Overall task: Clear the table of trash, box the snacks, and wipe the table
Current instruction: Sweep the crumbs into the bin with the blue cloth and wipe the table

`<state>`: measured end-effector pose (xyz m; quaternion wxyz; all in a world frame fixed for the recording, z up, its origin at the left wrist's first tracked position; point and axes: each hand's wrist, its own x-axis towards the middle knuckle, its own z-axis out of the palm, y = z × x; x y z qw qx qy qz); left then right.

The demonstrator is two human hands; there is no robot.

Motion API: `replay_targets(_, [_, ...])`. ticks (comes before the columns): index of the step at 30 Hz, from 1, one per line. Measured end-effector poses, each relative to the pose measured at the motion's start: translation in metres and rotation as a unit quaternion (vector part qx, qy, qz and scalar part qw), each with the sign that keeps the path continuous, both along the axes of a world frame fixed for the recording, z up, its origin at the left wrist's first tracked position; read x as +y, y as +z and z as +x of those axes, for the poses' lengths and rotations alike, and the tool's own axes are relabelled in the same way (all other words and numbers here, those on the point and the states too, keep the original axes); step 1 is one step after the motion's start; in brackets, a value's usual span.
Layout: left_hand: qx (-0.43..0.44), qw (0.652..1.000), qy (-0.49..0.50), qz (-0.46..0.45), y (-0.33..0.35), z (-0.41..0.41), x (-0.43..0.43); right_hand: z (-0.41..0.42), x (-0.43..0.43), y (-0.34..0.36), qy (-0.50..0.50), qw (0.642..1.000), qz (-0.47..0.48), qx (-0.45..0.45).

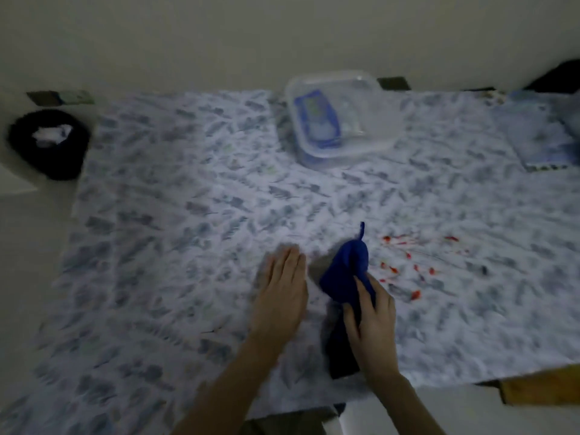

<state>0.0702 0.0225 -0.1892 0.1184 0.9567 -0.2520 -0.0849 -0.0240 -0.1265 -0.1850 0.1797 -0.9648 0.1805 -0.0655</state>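
Wiping stage: right hand (372, 312) gripped bunched blue cloth (346, 271) just beside red spatter (405, 265), left hand (282, 290) lay flat and empty, likely pinning the surface (157, 246) cover; snack box (342, 117) sat at far edge.

It looked like a home room, dim light, table (188, 215) with leaf-print cloth against plain wall (219, 36), small black bin (47, 146) beside it
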Motion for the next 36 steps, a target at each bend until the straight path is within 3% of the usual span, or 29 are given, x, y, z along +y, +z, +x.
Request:
replay_targets(5, [-0.047,0.999,-0.004,-0.001,-0.001,0.013,-0.083,-0.026,-0.120,0.012,-0.046,0.998,-0.022,-0.035])
replay_targets(10, [-0.068,0.996,0.049,0.003,-0.017,0.015,-0.095,-0.024,-0.241,0.009,-0.148,0.987,-0.066,-0.010])
replay_targets(15, [-0.067,0.996,0.061,0.008,-0.015,0.016,-0.093,0.040,-0.265,0.001,-0.151,0.986,-0.074,0.014])
replay_targets(17, [-0.065,0.996,0.067,0.009,-0.015,0.014,-0.096,0.067,-0.237,0.001,-0.112,0.990,-0.088,0.002])
replay_targets(23, [-0.065,0.993,0.079,-0.051,-0.020,0.015,-0.092,0.074,-0.105,-0.015,0.152,0.986,-0.069,0.012])
replay_targets(29, [-0.053,0.993,0.068,-0.075,-0.024,0.016,-0.088,-0.007,-0.186,-0.014,0.310,0.935,-0.164,0.058])
replay_targets(31, [-0.051,0.993,0.067,-0.079,-0.024,0.016,-0.086,-0.017,-0.235,-0.002,0.256,0.948,-0.175,0.067])
replay_targets(33, [-0.050,0.993,0.066,-0.086,-0.025,0.017,-0.084,-0.007,-0.265,0.005,0.140,0.973,-0.168,0.080])
replay_targets(36, [-0.066,0.991,0.078,-0.085,-0.027,0.016,-0.084,0.032,-0.258,0.005,-0.026,0.989,-0.126,0.066])
